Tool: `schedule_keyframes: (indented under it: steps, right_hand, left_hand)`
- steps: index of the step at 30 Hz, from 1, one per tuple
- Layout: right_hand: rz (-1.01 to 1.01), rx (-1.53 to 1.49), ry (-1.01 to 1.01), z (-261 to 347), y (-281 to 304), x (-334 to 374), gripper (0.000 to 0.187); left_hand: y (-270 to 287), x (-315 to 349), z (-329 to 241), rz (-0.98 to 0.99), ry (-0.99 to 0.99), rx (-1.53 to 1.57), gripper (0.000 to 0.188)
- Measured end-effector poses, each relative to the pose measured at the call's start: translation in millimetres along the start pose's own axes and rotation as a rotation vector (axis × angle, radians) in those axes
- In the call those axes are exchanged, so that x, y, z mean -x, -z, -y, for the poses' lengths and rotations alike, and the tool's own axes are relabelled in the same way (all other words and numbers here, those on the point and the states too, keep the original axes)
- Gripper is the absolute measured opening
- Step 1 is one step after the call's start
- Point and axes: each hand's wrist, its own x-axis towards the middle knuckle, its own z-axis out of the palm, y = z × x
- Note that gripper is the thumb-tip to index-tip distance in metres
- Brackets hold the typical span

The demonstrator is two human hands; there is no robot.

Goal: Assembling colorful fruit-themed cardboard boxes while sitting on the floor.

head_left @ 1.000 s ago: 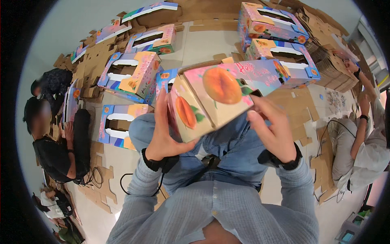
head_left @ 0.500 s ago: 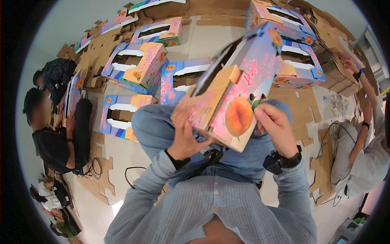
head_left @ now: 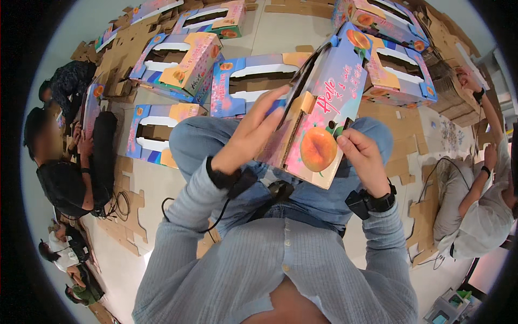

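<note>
A peach-printed cardboard gift box (head_left: 332,116) in blue, pink and orange stands tilted over my lap, one long side turned toward me. At its right edge, beside the dark cut-out holes, my right hand (head_left: 366,159) grips it with the thumb on the printed face and the other fingers partly hidden behind. My left hand (head_left: 249,132) lies against the box's left side, near the orange flap (head_left: 305,102), its fingers stretched out. Another such box (head_left: 221,86) sits on the floor just beyond my knees, its top opening framed by white edges.
More printed boxes stand around: one at the left (head_left: 186,110), one farther back (head_left: 197,70), one at the right (head_left: 421,81). Flat brown cardboard (head_left: 396,143) covers parts of the floor. A person in black (head_left: 65,183) sits at left, another in light clothes (head_left: 480,205) at right.
My left hand has let go of the box's lower left corner and moved up along its left side, fingers straightening. The box has turned slightly more upright. My right hand keeps its grip.
</note>
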Motion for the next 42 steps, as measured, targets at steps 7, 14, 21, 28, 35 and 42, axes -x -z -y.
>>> schedule_keyframes:
  steps: [7, 14, 21, 28, 35, 42]
  right_hand:
    - [-0.040, 0.182, 0.107, 1.0, 2.8, 5.3, 0.017]
    - [-0.053, 0.203, 0.103, 0.4, 4.4, 3.2, 0.017]
    - [-0.090, 0.139, 0.074, -6.7, 6.9, 14.9, 0.016]
    - [-0.214, -0.248, -0.145, 8.2, 2.1, 37.9, 0.035]
    - [0.103, -0.699, -0.452, 31.9, 15.4, 51.3, 0.053]
    - [0.496, -0.713, -0.553, 32.0, 6.9, 43.9, 0.050]
  left_hand:
    - [9.7, -64.9, 19.3, 0.383, 0.218, 0.211, 0.056]
    - [-7.6, -79.7, 23.0, 0.517, 0.310, 0.404, 0.081]
    - [-23.0, -70.0, 6.9, 0.379, 0.498, 0.428, 0.084]
    - [-28.0, -34.9, -3.8, 0.184, 0.477, 0.546, 0.081]
    - [-16.1, 0.4, -8.1, 0.188, 0.372, 0.458, 0.097]
    - [-28.8, 18.1, -17.3, 0.221, 0.264, 0.562, 0.102]
